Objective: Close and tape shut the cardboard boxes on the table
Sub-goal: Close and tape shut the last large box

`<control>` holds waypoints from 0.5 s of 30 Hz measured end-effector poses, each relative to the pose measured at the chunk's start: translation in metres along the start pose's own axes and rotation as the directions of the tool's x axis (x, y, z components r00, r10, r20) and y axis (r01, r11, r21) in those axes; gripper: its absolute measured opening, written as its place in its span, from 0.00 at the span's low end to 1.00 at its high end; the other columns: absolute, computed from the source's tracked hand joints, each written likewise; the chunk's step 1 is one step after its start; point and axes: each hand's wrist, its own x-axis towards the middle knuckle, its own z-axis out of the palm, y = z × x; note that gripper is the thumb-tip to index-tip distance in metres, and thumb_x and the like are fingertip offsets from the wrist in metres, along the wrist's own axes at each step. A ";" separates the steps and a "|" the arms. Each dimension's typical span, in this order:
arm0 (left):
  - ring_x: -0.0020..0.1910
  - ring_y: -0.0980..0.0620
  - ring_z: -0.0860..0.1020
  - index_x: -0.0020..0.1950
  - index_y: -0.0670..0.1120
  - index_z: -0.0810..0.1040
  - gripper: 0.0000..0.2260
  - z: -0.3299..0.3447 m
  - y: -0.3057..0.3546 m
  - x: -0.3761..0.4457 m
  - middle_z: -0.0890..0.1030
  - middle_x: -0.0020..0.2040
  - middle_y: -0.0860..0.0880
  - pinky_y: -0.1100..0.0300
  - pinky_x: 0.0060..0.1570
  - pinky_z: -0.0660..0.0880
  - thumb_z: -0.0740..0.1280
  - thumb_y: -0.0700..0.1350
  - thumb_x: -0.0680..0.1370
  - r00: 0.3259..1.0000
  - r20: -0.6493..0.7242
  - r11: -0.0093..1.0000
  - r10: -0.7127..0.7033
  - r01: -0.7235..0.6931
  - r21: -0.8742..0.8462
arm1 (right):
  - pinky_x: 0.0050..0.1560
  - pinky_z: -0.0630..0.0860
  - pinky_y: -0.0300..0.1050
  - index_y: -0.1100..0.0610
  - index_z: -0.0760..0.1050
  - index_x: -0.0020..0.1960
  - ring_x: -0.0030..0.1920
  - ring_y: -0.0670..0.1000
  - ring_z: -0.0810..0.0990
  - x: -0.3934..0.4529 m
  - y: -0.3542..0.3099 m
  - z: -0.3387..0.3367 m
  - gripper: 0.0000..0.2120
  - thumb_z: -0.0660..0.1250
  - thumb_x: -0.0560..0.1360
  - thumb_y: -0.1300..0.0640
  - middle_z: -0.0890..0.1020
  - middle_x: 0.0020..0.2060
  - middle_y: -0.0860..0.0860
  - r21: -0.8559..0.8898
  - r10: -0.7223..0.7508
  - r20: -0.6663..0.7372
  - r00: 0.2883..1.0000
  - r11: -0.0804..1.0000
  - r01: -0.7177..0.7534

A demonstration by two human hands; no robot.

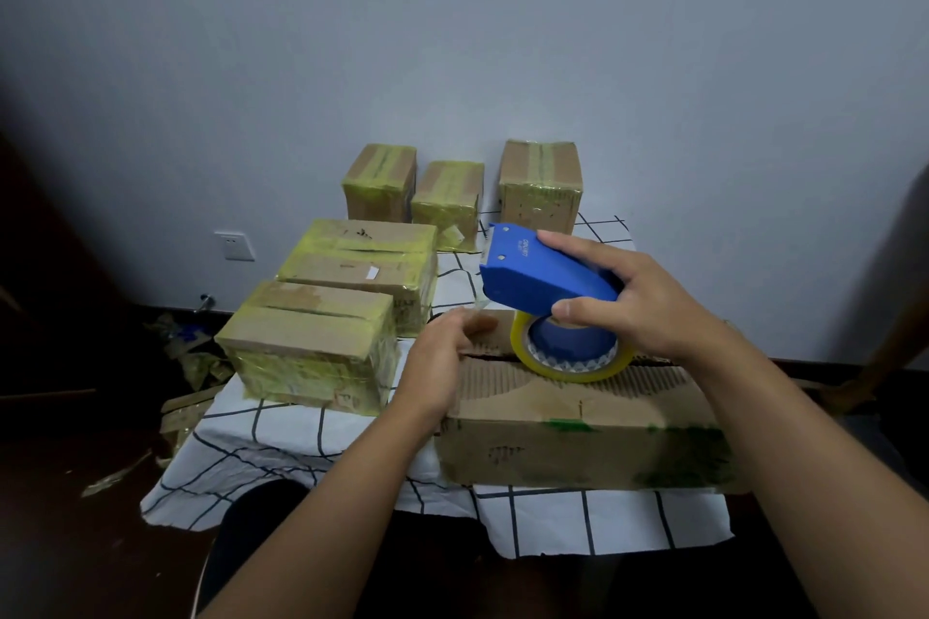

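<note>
We are gripping the blue tape dispenser point(540, 274) in our right hand point(631, 302), fingers curled over its top and thumb hooked under near the core, so that its yellowish tape roll point(573, 362) is sitting on the lid of the nearest cardboard box point(578, 437). That box is lying at the front right of the table, on the white checked tablecloth point(568, 518), with its two top flaps folded down and the seam between them showing as a dark line running under the roll. Our left hand point(442, 357) is resting at the box's left end, fingers loosely curled at the flap edge; a clear strip of tape point(480, 307) is running from the dispenser's front toward those fingers, though we cannot tell whether they are pinching it. Just to the left, two taped boxes are standing one behind the other, the near one point(309, 344) and the far one point(362, 261), their sides touching or nearly so. Against the wall behind them, three smaller taped boxes point(447, 196) are lined up in a row.
</note>
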 end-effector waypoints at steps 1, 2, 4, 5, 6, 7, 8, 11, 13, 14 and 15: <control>0.64 0.45 0.75 0.61 0.44 0.81 0.26 -0.002 0.003 -0.001 0.81 0.62 0.45 0.41 0.68 0.67 0.62 0.56 0.69 0.998 0.045 0.990 -0.047 0.052 -0.129 | 0.48 0.74 0.29 0.24 0.71 0.62 0.55 0.38 0.78 0.000 0.001 0.000 0.28 0.73 0.66 0.44 0.75 0.57 0.28 0.002 0.002 0.000 1.000 1.000 -0.002; 0.65 0.45 0.75 0.59 0.42 0.82 0.27 -0.004 0.008 -0.003 0.82 0.60 0.45 0.41 0.71 0.63 0.58 0.58 0.73 0.995 0.068 0.975 -0.069 0.081 -0.205 | 0.48 0.74 0.30 0.24 0.71 0.62 0.55 0.38 0.78 0.001 0.002 -0.001 0.28 0.73 0.67 0.46 0.75 0.57 0.28 0.004 0.005 0.000 1.000 1.000 -0.005; 0.65 0.49 0.74 0.56 0.40 0.84 0.31 -0.008 0.018 -0.001 0.85 0.55 0.47 0.46 0.71 0.57 0.46 0.58 0.80 0.992 0.065 0.964 -0.104 0.117 -0.240 | 0.48 0.74 0.30 0.25 0.72 0.63 0.55 0.39 0.79 0.001 0.003 -0.001 0.28 0.72 0.68 0.47 0.75 0.57 0.28 0.004 0.006 0.001 1.000 1.000 -0.006; 0.64 0.51 0.74 0.54 0.39 0.84 0.34 -0.011 0.022 0.001 0.85 0.54 0.48 0.48 0.70 0.56 0.45 0.60 0.81 0.991 0.062 0.960 -0.118 0.130 -0.249 | 0.48 0.74 0.30 0.25 0.71 0.64 0.55 0.39 0.79 0.002 0.003 -0.001 0.28 0.72 0.68 0.47 0.76 0.57 0.29 0.001 0.005 0.002 1.000 1.000 -0.005; 0.64 0.53 0.74 0.53 0.40 0.84 0.33 -0.013 0.027 0.002 0.85 0.53 0.48 0.51 0.68 0.57 0.48 0.62 0.82 0.990 0.068 0.960 -0.126 0.139 -0.242 | 0.48 0.75 0.30 0.26 0.71 0.64 0.55 0.40 0.79 0.002 0.003 -0.002 0.28 0.72 0.68 0.47 0.76 0.57 0.29 -0.002 0.004 0.003 1.000 1.000 -0.004; 0.63 0.54 0.75 0.52 0.41 0.83 0.27 -0.014 0.030 0.004 0.85 0.53 0.48 0.54 0.65 0.59 0.53 0.61 0.82 0.990 0.072 0.962 -0.125 0.139 -0.236 | 0.48 0.75 0.30 0.26 0.71 0.64 0.55 0.40 0.79 0.002 0.004 -0.002 0.28 0.72 0.68 0.47 0.76 0.57 0.29 -0.002 0.004 0.004 1.000 1.000 -0.004; 0.62 0.54 0.76 0.51 0.42 0.82 0.20 -0.016 0.032 0.005 0.85 0.53 0.48 0.57 0.62 0.63 0.59 0.57 0.82 0.990 0.071 0.963 -0.121 0.135 -0.234 | 0.48 0.74 0.30 0.26 0.71 0.64 0.55 0.39 0.79 0.001 0.004 -0.002 0.28 0.72 0.68 0.47 0.76 0.57 0.29 -0.003 0.005 0.005 1.000 1.000 -0.005; 0.59 0.49 0.79 0.43 0.44 0.81 0.08 -0.022 0.032 0.003 0.85 0.53 0.45 0.57 0.60 0.73 0.66 0.45 0.80 0.992 0.043 0.950 -0.119 0.126 -0.285 | 0.48 0.75 0.31 0.25 0.71 0.64 0.55 0.39 0.79 0.001 0.005 -0.003 0.29 0.72 0.67 0.43 0.75 0.57 0.29 -0.015 0.006 0.014 1.000 1.000 -0.006; 0.55 0.49 0.80 0.39 0.44 0.78 0.09 -0.026 0.030 0.001 0.85 0.52 0.44 0.54 0.64 0.72 0.67 0.43 0.79 0.993 0.036 0.946 -0.113 0.118 -0.303 | 0.50 0.75 0.32 0.25 0.70 0.65 0.56 0.39 0.78 0.002 0.004 -0.003 0.29 0.72 0.66 0.41 0.75 0.59 0.30 -0.029 0.009 0.029 1.000 1.000 -0.008; 0.53 0.49 0.79 0.39 0.43 0.78 0.10 -0.028 0.029 0.000 0.84 0.50 0.44 0.54 0.63 0.72 0.67 0.43 0.79 0.993 0.029 0.950 -0.116 0.119 -0.287 | 0.50 0.75 0.33 0.25 0.70 0.65 0.56 0.39 0.78 0.003 0.003 -0.003 0.29 0.72 0.66 0.42 0.75 0.59 0.30 -0.040 0.013 0.043 0.999 0.999 -0.011; 0.51 0.50 0.78 0.39 0.43 0.77 0.10 -0.030 0.028 -0.002 0.83 0.48 0.44 0.54 0.61 0.73 0.67 0.43 0.80 0.992 0.020 0.956 -0.124 0.125 -0.267 | 0.51 0.75 0.34 0.25 0.70 0.65 0.56 0.38 0.78 0.004 0.001 -0.003 0.29 0.72 0.67 0.43 0.74 0.60 0.29 -0.052 0.018 0.061 0.998 0.999 -0.014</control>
